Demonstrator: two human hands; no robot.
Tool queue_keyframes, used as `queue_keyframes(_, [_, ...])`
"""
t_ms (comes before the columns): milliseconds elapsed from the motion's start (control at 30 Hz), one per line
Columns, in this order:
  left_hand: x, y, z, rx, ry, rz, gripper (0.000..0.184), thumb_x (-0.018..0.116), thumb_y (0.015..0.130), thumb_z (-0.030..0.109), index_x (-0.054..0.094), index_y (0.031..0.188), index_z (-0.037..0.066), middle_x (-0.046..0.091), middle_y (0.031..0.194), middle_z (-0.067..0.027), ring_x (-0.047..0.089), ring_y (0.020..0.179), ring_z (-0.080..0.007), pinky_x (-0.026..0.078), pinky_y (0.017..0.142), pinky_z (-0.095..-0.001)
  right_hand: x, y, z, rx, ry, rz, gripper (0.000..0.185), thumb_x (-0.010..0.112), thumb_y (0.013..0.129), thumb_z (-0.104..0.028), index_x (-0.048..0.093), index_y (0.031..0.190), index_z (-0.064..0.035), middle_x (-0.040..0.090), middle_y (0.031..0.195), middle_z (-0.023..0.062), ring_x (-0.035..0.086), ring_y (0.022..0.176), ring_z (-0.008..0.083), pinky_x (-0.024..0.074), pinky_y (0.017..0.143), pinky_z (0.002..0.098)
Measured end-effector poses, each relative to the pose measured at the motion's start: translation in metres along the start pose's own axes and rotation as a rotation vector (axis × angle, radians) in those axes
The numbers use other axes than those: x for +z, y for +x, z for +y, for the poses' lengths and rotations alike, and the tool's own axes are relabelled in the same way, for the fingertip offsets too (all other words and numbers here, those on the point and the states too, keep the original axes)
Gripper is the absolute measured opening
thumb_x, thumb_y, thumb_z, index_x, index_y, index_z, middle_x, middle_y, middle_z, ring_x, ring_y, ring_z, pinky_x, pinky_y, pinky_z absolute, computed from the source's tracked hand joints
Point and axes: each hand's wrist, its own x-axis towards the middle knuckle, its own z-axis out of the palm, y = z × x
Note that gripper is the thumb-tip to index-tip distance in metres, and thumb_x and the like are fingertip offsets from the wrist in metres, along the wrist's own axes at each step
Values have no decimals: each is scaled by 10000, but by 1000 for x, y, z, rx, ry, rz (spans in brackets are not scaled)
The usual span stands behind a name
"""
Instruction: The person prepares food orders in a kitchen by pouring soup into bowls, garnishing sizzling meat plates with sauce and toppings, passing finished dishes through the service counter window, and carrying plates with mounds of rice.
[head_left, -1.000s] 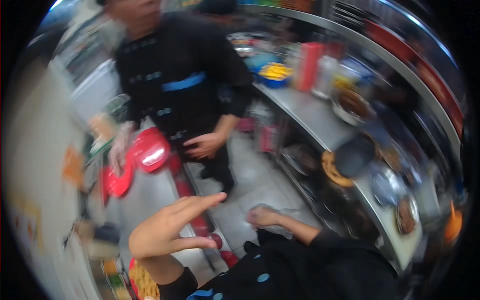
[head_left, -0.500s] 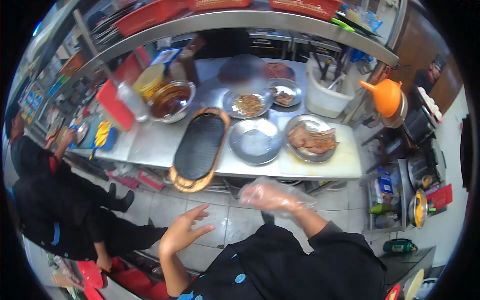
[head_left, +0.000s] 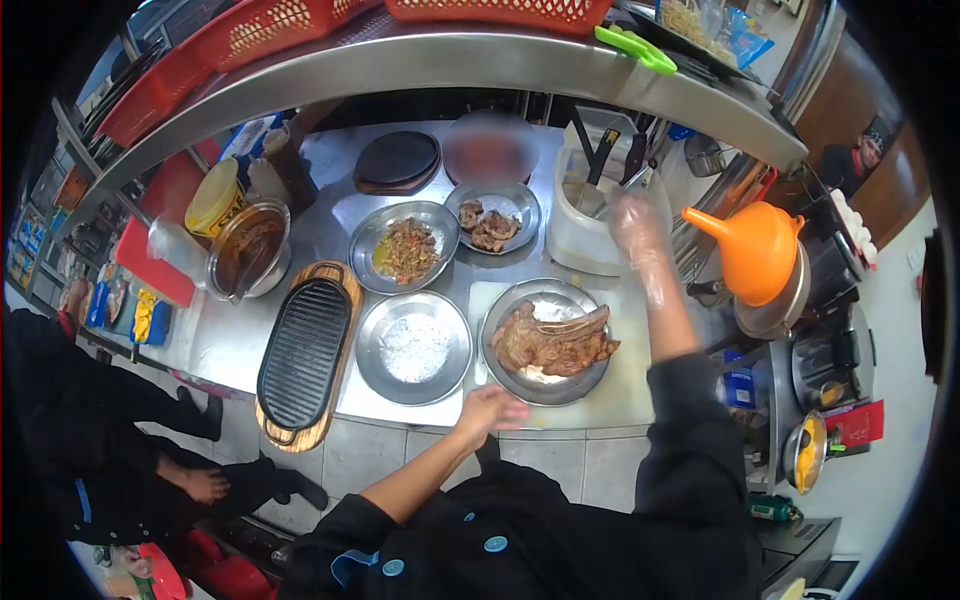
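My right hand (head_left: 640, 232), in a clear plastic glove, is at the right side of a white plastic container (head_left: 585, 240) of kitchen utensils. Its fingers are curled beside a metal utensil handle (head_left: 640, 178); what they grip is partly hidden. Bare and slightly blurred, my left hand (head_left: 490, 412) hovers at the table's front edge, fingers stretched toward a metal dish (head_left: 492, 365). A large cooked bone-in piece of meat (head_left: 550, 345) lies in that dish, which rests on a white cutting board (head_left: 635, 375). Left of it sits a second metal dish (head_left: 415, 350) with a wet-looking bottom.
A black ridged griddle plate (head_left: 305, 350) on a wooden base overhangs the front edge. Behind are dishes of chopped food (head_left: 408, 250) and meat pieces (head_left: 490, 228), and a bowl of brown sauce (head_left: 250, 250). An orange funnel (head_left: 755, 250) stands right. A co-worker (head_left: 100, 430) is left.
My right hand has moved from before the table up to the utensil container. My left hand has come rightward to the meat dish. The view has shifted closer over the table.
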Motion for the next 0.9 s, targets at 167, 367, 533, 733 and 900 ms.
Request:
queue_keyframes(167, [15,-47,66,98,820,-2,244,595,824,162,612,751,-70,624,644,-175,666,732,-250,538,610,-322,89,44,62,-50,-418,-212,186,510,751,-193,672,819,-131,649,850,79,611,816,248,468,655,364])
queue_keyframes(367, [-3,37,80,517,1208,319,248,593,778,125,571,869,-104,600,867,-294,579,842,-454,476,749,-469,32,67,32,77,-483,-551,252,509,788,-191,673,948,-85,659,985,76,617,948,234,478,740,390])
queue_keyframes(533, [0,59,81,562,1199,315,220,579,790,139,573,826,-78,596,831,-293,580,817,-449,467,735,-483,-40,38,-17,129,-229,-635,232,534,759,-141,656,909,-13,624,980,186,586,989,319,475,846,387])
queue_keyframes(733, [-12,26,72,735,987,361,208,573,803,144,558,748,-57,555,708,-288,557,711,-453,443,654,-476,-90,-33,-53,160,-49,-676,250,684,675,-157,641,873,-10,560,1132,214,576,1000,335,465,864,385])
queue_keyframes(900, [-81,-28,75,599,666,373,194,568,832,123,543,737,-44,575,611,-142,586,532,-217,474,499,-363,-112,-92,-72,137,237,-176,326,752,612,-89,631,906,-16,460,1281,184,557,1028,342,469,862,380])
